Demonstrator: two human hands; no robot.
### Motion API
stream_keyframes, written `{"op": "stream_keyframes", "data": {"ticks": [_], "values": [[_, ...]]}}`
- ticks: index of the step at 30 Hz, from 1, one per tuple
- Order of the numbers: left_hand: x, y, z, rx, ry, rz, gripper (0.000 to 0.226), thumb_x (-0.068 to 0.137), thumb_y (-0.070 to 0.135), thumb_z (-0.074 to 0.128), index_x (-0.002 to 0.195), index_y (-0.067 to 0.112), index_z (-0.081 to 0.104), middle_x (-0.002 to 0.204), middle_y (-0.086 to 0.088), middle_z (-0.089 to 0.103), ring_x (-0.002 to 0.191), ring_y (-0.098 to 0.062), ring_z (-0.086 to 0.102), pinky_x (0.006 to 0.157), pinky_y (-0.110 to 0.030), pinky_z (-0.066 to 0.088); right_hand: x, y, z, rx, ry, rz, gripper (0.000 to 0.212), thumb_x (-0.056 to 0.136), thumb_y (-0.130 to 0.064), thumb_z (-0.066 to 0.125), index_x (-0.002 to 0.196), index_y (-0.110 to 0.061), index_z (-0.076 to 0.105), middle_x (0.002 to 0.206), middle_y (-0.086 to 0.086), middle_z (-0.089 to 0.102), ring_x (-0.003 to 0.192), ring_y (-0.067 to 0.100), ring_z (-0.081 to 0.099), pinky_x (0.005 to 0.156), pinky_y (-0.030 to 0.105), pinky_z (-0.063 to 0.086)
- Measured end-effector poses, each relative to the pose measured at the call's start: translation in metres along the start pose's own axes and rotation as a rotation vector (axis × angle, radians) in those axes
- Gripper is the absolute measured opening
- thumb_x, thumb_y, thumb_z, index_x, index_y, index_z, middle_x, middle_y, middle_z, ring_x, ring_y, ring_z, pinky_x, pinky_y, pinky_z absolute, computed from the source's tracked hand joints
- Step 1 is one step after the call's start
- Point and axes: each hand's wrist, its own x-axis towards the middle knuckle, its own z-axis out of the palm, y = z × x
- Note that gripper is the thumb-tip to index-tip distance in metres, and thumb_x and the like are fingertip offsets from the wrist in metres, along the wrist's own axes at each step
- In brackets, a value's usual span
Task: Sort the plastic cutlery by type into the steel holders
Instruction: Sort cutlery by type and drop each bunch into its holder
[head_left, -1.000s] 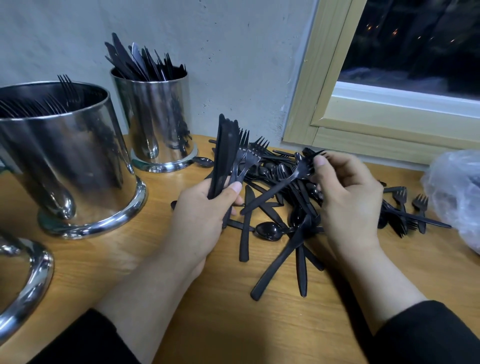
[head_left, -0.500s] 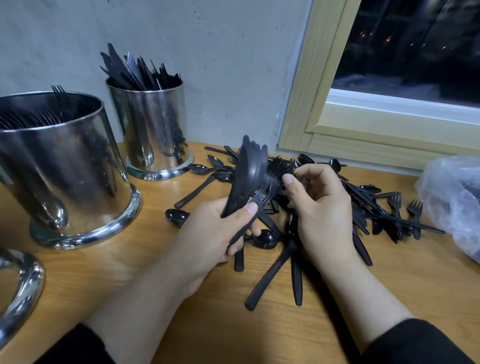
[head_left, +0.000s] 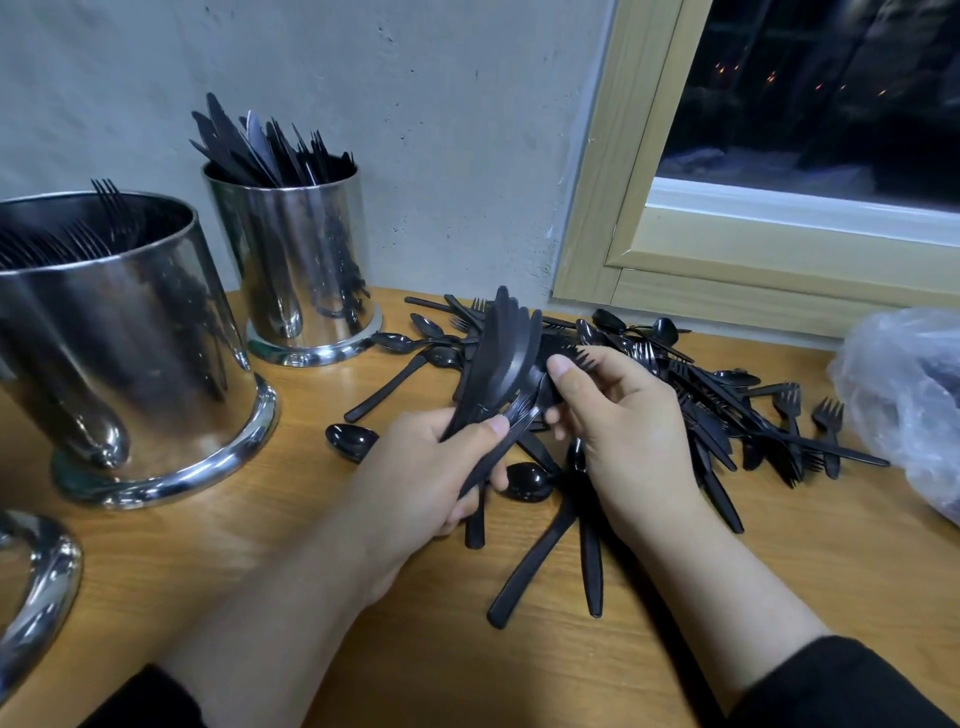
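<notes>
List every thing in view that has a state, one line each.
Left hand: grips a fanned bunch of knives, upright.
Right hand: pinches a fork beside that bunch.
Near steel holder: upright, holds forks.
Far steel holder: upright, holds knives.
Cutlery pile: loose and mixed on the table.
Plastic bag: crumpled at the right edge.

A loose heap of black plastic forks, spoons and knives (head_left: 691, 410) sprawls on the wooden table, right of two upright polished steel cylinder holders, the nearer (head_left: 130, 353) holding forks, the farther (head_left: 296, 260) knives.
</notes>
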Motion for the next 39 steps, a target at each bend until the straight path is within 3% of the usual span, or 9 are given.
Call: {"op": "stream_keyframes", "data": {"ticks": [5, 10, 14, 19, 23, 27, 31, 34, 39], "values": [[-0.001, 0.001, 0.002, 0.050, 0.029, 0.078, 0.025, 0.102, 0.031, 0.059, 0.082, 0.023, 0.073, 0.055, 0.007, 0.056, 0.048, -0.011, 0.039, 0.048, -0.025, 0.033, 0.001, -0.001, -0.002, -0.111, 0.091, -0.028, 0.019, 0.097, -0.022, 0.066, 0.083, -0.009, 0.069, 0.061, 0.011, 0.062, 0.054, 0.015, 0.054, 0.051, 0.024, 0.044], [0.001, 0.001, 0.001, 0.063, 0.113, 0.066, 0.036, 0.102, 0.037, 0.057, 0.075, 0.015, 0.066, 0.052, 0.001, 0.050, 0.048, -0.016, 0.043, 0.047, -0.026, 0.036, 0.005, -0.004, -0.019, -0.275, 0.147, -0.123, 0.016, 0.098, -0.032, 0.063, 0.092, -0.022, 0.075, 0.074, -0.015, 0.070, 0.070, 0.001, 0.063, 0.066, 0.016, 0.046], [0.003, 0.000, 0.000, 0.028, 0.176, 0.057, 0.033, 0.102, 0.036, 0.057, 0.082, 0.012, 0.067, 0.051, 0.003, 0.052, 0.046, -0.013, 0.044, 0.045, -0.024, 0.038, 0.018, 0.006, -0.067, -0.620, 0.292, -0.171, 0.016, 0.099, -0.030, 0.060, 0.094, -0.022, 0.073, 0.087, -0.009, 0.070, 0.087, 0.012, 0.064, 0.075, 0.025, 0.044], [0.004, -0.005, 0.000, 0.005, 0.206, 0.051, 0.041, 0.101, 0.038, 0.058, 0.076, 0.007, 0.067, 0.050, -0.005, 0.043, 0.046, -0.016, 0.037, 0.045, -0.026, 0.032, 0.023, 0.016, -0.108, -1.011, 0.202, 0.050, 0.029, 0.098, -0.036, 0.061, 0.111, -0.015, 0.075, 0.113, 0.007, 0.068, 0.108, 0.027, 0.061, 0.084, 0.026, 0.038], [0.004, -0.006, 0.001, 0.004, 0.200, 0.048, 0.042, 0.102, 0.038, 0.057, 0.073, 0.011, 0.067, 0.052, -0.009, 0.041, 0.046, -0.018, 0.036, 0.046, -0.026, 0.032, 0.024, 0.019, -0.101, -1.174, 0.146, 0.113, 0.034, 0.097, -0.047, 0.058, 0.112, -0.021, 0.074, 0.115, 0.007, 0.069, 0.108, 0.033, 0.062, 0.096, 0.047, 0.048], [0.005, -0.006, 0.001, 0.004, 0.194, 0.062, 0.040, 0.102, 0.037, 0.057, 0.073, 0.012, 0.068, 0.055, -0.017, 0.043, 0.047, -0.019, 0.037, 0.044, -0.026, 0.032, 0.024, 0.014, -0.095, -1.156, 0.114, 0.148, 0.032, 0.095, -0.044, 0.062, 0.118, -0.023, 0.072, 0.114, 0.005, 0.072, 0.110, 0.033, 0.063, 0.099, 0.050, 0.046], [0.006, -0.007, 0.003, -0.005, 0.204, 0.061, 0.042, 0.101, 0.037, 0.057, 0.075, 0.006, 0.067, 0.048, -0.007, 0.039, 0.043, -0.017, 0.035, 0.043, -0.026, 0.030, 0.024, 0.010, -0.092, -1.077, 0.092, 0.157, 0.033, 0.094, -0.038, 0.066, 0.123, -0.020, 0.070, 0.113, 0.005, 0.073, 0.112, 0.033, 0.063, 0.101, 0.050, 0.045], [0.007, -0.007, 0.003, -0.011, 0.202, 0.061, 0.043, 0.102, 0.037, 0.056, 0.075, 0.006, 0.067, 0.047, -0.005, 0.039, 0.043, -0.017, 0.035, 0.044, -0.026, 0.030, 0.023, 0.011, -0.092, -1.021, 0.106, 0.126, 0.031, 0.094, -0.033, 0.069, 0.121, -0.018, 0.072, 0.113, 0.005, 0.073, 0.113, 0.029, 0.063, 0.100, 0.039, 0.047], [0.006, -0.008, 0.001, -0.025, 0.199, 0.065, 0.041, 0.102, 0.038, 0.056, 0.072, 0.012, 0.068, 0.053, -0.010, 0.043, 0.046, -0.018, 0.037, 0.044, -0.026, 0.032, 0.023, 0.011, -0.093, -0.928, 0.162, 0.113, 0.012, 0.095, -0.032, 0.067, 0.095, -0.022, 0.074, 0.075, -0.009, 0.068, 0.074, 0.005, 0.061, 0.064, 0.025, 0.040]]}}
